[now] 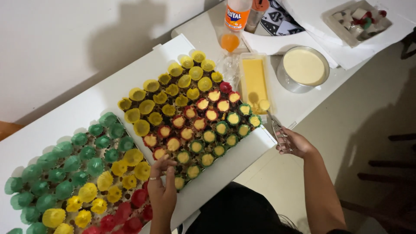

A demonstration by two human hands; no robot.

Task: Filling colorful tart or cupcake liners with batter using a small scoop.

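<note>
On white surface (65, 117), near centre: white tray (234, 160) of small paper cups, yellow ones far-left still empty, red cups (187, 112) and green cups (216, 138) toward the right already holding pale cream. Right hand (294, 143) clenched on the handles of a metal scoop (273, 123), ball of cream at its tip just over the near end of a long clear tub (255, 78) of yellow filling. Left hand (162, 186) lying loose, fingers on the near edge of the filled cups, grasping nothing. Judged step: portioning filling cup by cup, roughly half of this tray done; next move calls for carrying the ball to an empty cup without dripping and releasing it centred. Far of the tub: upright bottle (236, 15) with orange label and pale contents; right of it, round metal pan (303, 69) of cream. Left and near: second batch of green, yellow and red empty cups (78, 173).
</note>
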